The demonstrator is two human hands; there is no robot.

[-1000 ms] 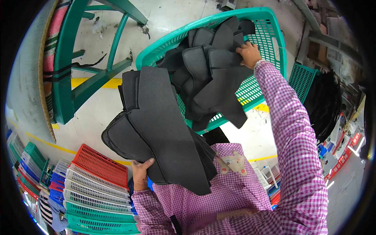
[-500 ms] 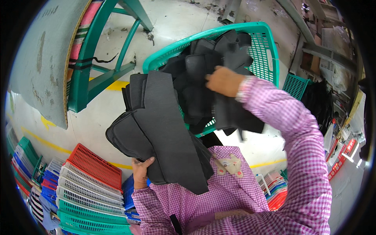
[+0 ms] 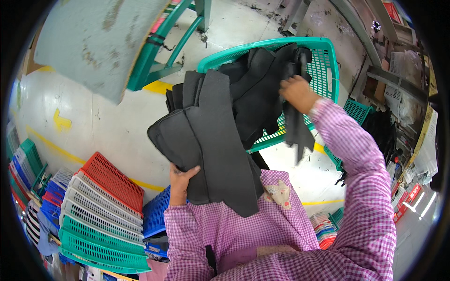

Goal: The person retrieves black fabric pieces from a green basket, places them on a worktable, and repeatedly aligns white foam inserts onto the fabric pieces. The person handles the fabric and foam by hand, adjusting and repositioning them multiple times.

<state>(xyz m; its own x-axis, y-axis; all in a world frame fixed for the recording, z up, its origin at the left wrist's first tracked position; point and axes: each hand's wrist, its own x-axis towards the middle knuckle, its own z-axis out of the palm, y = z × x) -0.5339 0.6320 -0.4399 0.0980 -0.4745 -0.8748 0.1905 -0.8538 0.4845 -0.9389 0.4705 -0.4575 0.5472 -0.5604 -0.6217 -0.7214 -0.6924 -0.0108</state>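
My left hand (image 3: pixel 182 181) is closed on the lower left edge of a thick bundle of black cut fabric pieces (image 3: pixel 213 136), its thumb lying on top. The bundle leans across my front, its upper end over the near side of a green plastic basket (image 3: pixel 333 77). Inside that basket lies a heap of more black fabric pieces (image 3: pixel 255 91). Over the basket's right part, my right hand (image 3: pixel 300 95) grips some black fabric pieces (image 3: pixel 296 129) that hang down past the near rim. Motion blurs their lower ends, and the right fingertips are partly hidden.
At the lower left stand nested red, white and green baskets (image 3: pixel 112 185), with a blue basket (image 3: pixel 158 210) beside them. A grey board (image 3: pixel 101 44) on a green frame (image 3: pixel 143 65) is at the upper left. Another green basket (image 3: pixel 355 111) and metal shelving are at the right.
My right hand has moved right across the basket, and the pieces in it now hang narrower. The left hand keeps its hold on the bundle. The whole view has shifted somewhat.
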